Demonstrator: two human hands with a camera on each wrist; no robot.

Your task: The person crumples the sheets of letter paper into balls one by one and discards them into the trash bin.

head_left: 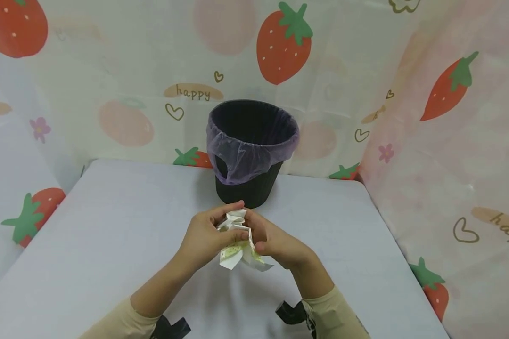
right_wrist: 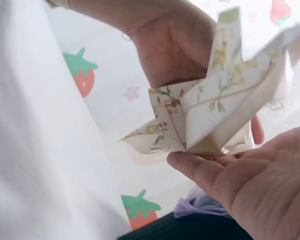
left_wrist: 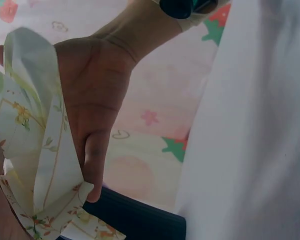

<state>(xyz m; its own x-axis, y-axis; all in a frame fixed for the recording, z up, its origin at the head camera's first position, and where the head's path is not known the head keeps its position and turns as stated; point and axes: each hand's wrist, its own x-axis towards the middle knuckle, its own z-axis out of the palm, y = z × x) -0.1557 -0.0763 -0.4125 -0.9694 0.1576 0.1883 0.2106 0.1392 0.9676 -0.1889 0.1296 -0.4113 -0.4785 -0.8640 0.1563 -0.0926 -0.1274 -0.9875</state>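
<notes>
A crumpled sheet of printed paper [head_left: 236, 249] is held between both hands, above the table and in front of the bin. White and pale yellow in colour, it shows flowers and thin border lines in the wrist views, as on this folded paper [right_wrist: 225, 100]. My left hand [head_left: 205, 235] grips it from the left, thumb across its near face. From the other side my right hand [head_left: 282, 242] holds it, fingers behind it and thumb by its right edge. Part of the right hand's fingers is hidden by the paper in the left wrist view.
A black bin [head_left: 248, 190] with a thin purple liner [head_left: 248, 160] stands at the table's back edge, just beyond the hands. White covering lies on the table [head_left: 123, 226]. Strawberry-printed sheets [head_left: 152, 56] hang behind and at both sides.
</notes>
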